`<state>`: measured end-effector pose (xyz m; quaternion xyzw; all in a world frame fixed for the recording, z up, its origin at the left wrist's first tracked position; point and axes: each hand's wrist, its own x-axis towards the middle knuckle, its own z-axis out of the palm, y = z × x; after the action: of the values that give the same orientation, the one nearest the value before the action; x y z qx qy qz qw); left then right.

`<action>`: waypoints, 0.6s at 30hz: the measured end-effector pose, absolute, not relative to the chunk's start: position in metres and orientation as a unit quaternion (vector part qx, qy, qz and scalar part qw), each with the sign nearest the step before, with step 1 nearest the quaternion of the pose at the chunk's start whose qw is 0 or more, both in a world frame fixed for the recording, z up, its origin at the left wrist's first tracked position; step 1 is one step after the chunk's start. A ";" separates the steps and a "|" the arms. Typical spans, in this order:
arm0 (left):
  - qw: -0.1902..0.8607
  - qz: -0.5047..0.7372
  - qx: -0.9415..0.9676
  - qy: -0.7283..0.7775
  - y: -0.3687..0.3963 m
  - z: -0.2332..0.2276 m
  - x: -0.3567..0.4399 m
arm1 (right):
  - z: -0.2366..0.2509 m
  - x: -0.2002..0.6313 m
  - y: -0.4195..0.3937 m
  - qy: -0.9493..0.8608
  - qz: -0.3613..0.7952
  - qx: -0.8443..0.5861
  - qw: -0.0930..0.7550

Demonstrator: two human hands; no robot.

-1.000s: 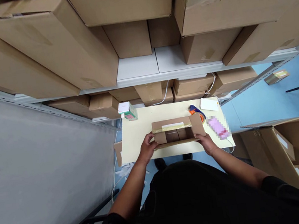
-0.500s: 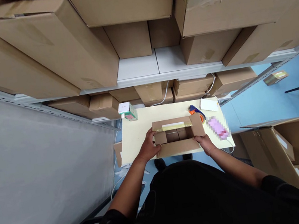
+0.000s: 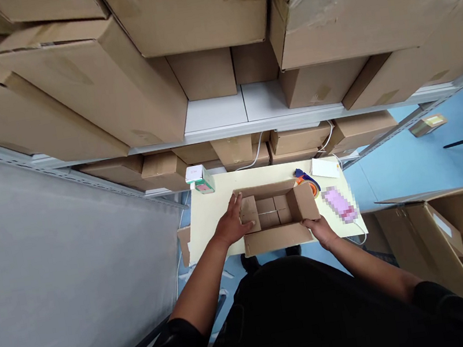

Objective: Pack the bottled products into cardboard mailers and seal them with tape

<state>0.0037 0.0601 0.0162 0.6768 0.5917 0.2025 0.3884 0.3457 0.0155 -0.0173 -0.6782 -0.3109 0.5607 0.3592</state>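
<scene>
A small cardboard box [image 3: 277, 239] lies on the pale table, its top flaps open and its bare inside showing. My left hand [image 3: 231, 223] grips the left end, fingers along the back left corner and thumb over the left flap. At the front right corner, my right hand [image 3: 320, 231] holds the box with its thumb on the edge; its other fingers are mostly hidden beneath. Just behind the box's right end is a blue and orange tape dispenser [image 3: 308, 180].
On the table [image 3: 205, 230] stand a white and green carton [image 3: 201, 179] at back left and a white flat item [image 3: 325, 168] at back right. A blurred pink item [image 3: 340, 204] lies to the right. Shelves of cardboard boxes rise ahead; a large open carton [image 3: 422, 243] stands right.
The back flap, with its yellow tape and white strip, has swung away out of sight, and the box opening shows wider. Both hands keep their places at the box's ends.
</scene>
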 end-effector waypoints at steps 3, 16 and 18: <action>0.416 0.222 0.651 0.595 0.072 0.005 0.006 | -0.016 0.345 0.016 -0.315 0.554 -0.684 0.355; 0.415 0.234 0.596 0.646 0.070 -0.010 0.031 | -0.016 0.343 0.020 -0.294 0.547 -0.708 0.336; 0.398 0.205 0.587 0.675 0.067 -0.007 0.040 | -0.018 0.344 0.018 -0.287 0.547 -0.715 0.327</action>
<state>0.0401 0.0668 -0.0074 0.5868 0.6746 0.2050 0.3982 0.3438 0.0184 -0.0182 -0.7147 -0.2873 0.5473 0.3274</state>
